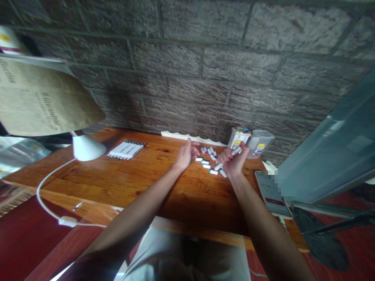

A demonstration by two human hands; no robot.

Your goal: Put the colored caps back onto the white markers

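Observation:
My right hand (235, 160) is closed around a white marker (218, 166), which slants across the palm with its lower end pointing down to the left. My left hand (185, 155) is raised just above the wooden table (164, 187), thumb up and fingers loosely bent and apart, with nothing visible in it. Between the hands lie several short white marker caps (213, 171), some with green or teal ends. Behind them is a small group of white pieces with purple and dark ends (211, 153). To the left, a neat row of white markers (126, 150) lies side by side.
Against the brick wall stand a clear case of colourful markers (238, 139) and a second clear case (260, 144). A white wavy-edged strip (190, 136) lies along the wall. A lamp (86, 147) with its cord is at left, a tablet (272, 193) at right.

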